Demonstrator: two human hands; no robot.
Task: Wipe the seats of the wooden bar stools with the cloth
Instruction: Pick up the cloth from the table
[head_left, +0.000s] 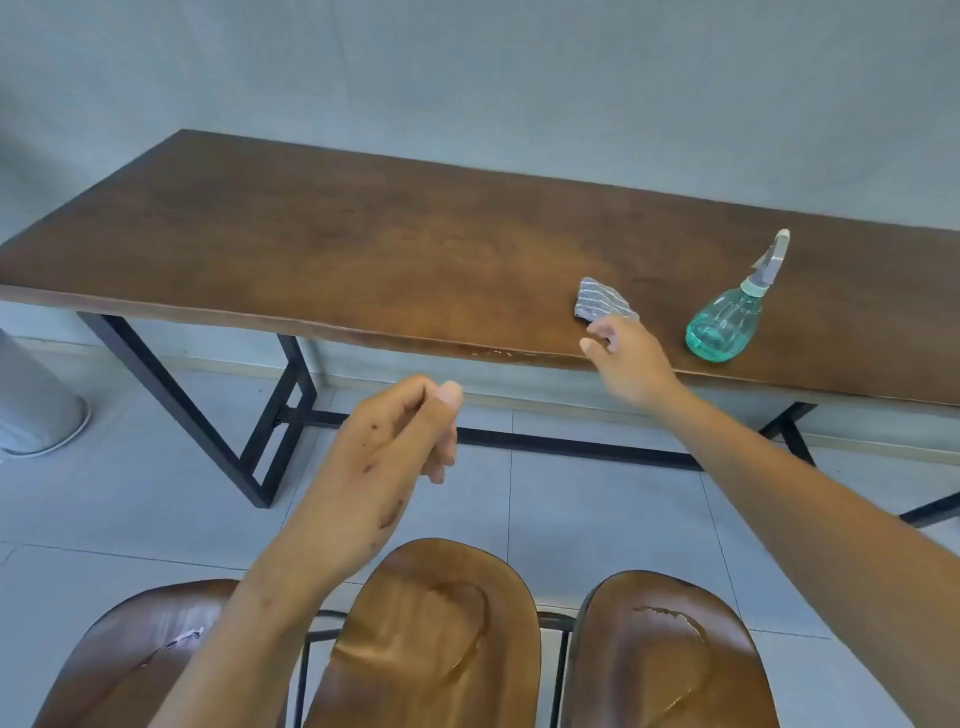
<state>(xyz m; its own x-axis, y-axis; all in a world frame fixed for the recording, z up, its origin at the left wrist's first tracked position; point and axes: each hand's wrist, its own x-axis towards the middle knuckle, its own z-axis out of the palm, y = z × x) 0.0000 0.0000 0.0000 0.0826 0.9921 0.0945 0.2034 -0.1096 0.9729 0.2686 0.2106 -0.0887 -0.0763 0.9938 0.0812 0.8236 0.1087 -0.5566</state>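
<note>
On the table (363, 249), the right hand (626, 358) reaches the striped cloth (602, 300), grip narrow, fingertips touching it; left hand (400, 441) loosely curled, holding nothing; green spray bottle (724, 325) just right

Folded grey striped cloth (604, 302) on table; three wet-streaked wooden stools (431, 639) below.

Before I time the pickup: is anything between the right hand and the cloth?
Nothing visible. The right hand hovers at the near edge of the cloth on the table; the spray bottle stands off to the side.
</note>
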